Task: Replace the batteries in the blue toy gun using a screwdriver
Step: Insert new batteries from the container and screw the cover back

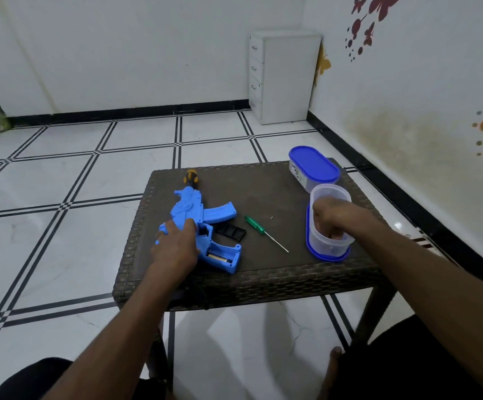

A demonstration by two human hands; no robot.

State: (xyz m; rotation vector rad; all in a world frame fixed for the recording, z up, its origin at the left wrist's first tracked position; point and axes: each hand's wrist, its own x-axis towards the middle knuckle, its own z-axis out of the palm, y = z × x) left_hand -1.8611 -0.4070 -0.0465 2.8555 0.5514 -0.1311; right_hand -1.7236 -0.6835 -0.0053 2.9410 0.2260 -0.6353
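The blue toy gun [202, 217] lies on the dark wicker table [263, 278], its grip compartment open with a battery [218, 257] showing inside. My left hand [177, 243] rests flat on the gun's rear and holds it down. The black battery cover [231, 231] lies just right of the gun. A green-handled screwdriver [256, 226] lies further right, with a tiny screw [271, 217] beyond it. My right hand [331, 216] reaches down into an open clear container [329, 241] that stands on its blue lid; its fingertips are blurred behind the plastic.
A second clear container with a blue lid [314, 166] stands shut at the table's back right corner. A white drawer unit [285, 76] stands on the tiled floor against the far wall. My knees show at the bottom, near the table's front edge.
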